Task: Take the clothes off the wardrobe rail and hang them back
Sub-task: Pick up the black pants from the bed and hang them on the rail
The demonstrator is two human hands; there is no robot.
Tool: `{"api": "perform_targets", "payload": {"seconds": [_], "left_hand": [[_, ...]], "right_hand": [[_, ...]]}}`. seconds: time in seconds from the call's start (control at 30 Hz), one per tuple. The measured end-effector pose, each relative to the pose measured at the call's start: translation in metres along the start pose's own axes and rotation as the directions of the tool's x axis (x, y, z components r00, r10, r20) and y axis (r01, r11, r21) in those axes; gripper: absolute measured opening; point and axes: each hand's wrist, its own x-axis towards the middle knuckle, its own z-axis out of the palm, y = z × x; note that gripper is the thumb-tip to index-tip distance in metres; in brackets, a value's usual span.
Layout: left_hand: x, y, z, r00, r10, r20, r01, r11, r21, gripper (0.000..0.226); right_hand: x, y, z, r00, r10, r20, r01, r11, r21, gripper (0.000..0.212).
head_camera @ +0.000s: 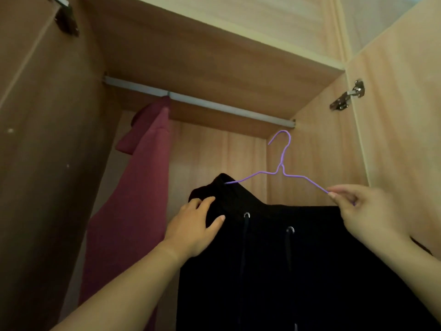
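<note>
A black hoodie (286,271) with two drawstrings hangs in front of me, below the grey wardrobe rail (202,101). A thin purple wire hanger (281,163) is partly in it: its left arm runs into the collar, its right arm is bare, and its hook is off the rail. My left hand (195,225) grips the hoodie's left shoulder cloth. My right hand (358,206) pinches the hanger's right end. A dark red garment (138,187) hangs from the rail at the left.
The wardrobe's open doors stand at both sides, the left door (35,163) dark brown, the right door (405,127) pale with a metal hinge (348,95). A shelf board (214,56) lies just above the rail. Bare rail runs right of the red garment.
</note>
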Motion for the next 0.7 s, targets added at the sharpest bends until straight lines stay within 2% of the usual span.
{"api": "perform_targets", "payload": {"seconds": [0.23, 0.47, 0.7], "left_hand": [[0.094, -0.042, 0.023, 0.995, 0.035, -0.095, -0.036, 0.999, -0.009, 0.059], [0.156, -0.087, 0.037, 0.980, -0.001, -0.201, -0.011, 0.998, -0.060, 0.060], [0.193, -0.131, 0.059, 0.950, -0.128, -0.286, 0.096, 0.988, -0.124, 0.063]], "right_hand": [[0.070, -0.042, 0.074, 0.998, 0.031, -0.049, -0.041, 0.975, -0.217, 0.015], [0.130, -0.066, 0.144, 0.992, 0.058, -0.112, -0.075, 0.985, -0.153, 0.018], [0.176, -0.078, 0.206, 0.992, 0.004, -0.126, -0.021, 0.991, -0.129, 0.018]]}}
